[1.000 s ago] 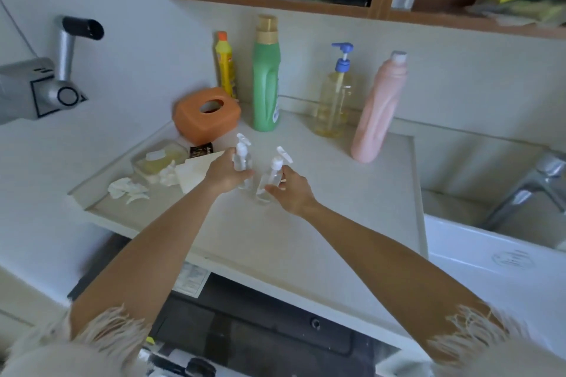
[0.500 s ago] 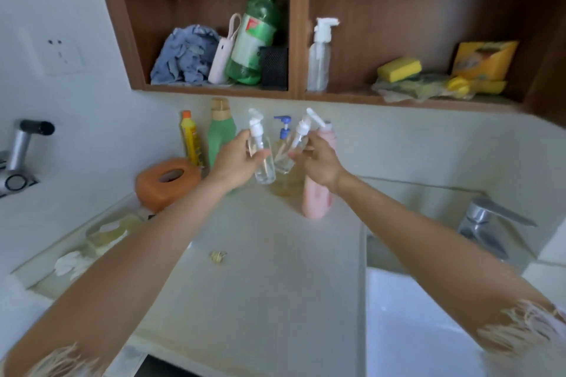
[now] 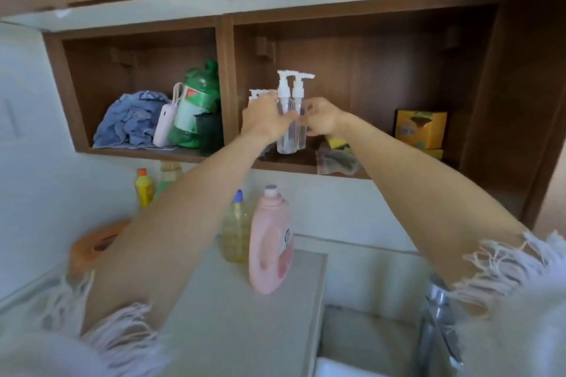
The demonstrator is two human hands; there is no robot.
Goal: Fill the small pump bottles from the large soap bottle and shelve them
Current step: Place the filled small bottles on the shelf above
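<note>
Two small pump bottles (image 3: 286,128) side by side, upright, inside right shelf compartment (image 3: 382,170). Left hand (image 3: 265,121) wraps left bottle; right hand (image 3: 321,119) pinches right bottle. Third pump bottle (image 3: 255,94) partly hidden behind left hand. Pink bottle (image 3: 271,242) on desk (image 3: 245,330) below shelf.

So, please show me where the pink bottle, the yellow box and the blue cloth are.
pink bottle (image 3: 269,245), head view, middle of its body.
yellow box (image 3: 421,128), head view, its front face.
blue cloth (image 3: 130,121), head view, middle of the heap.
</note>
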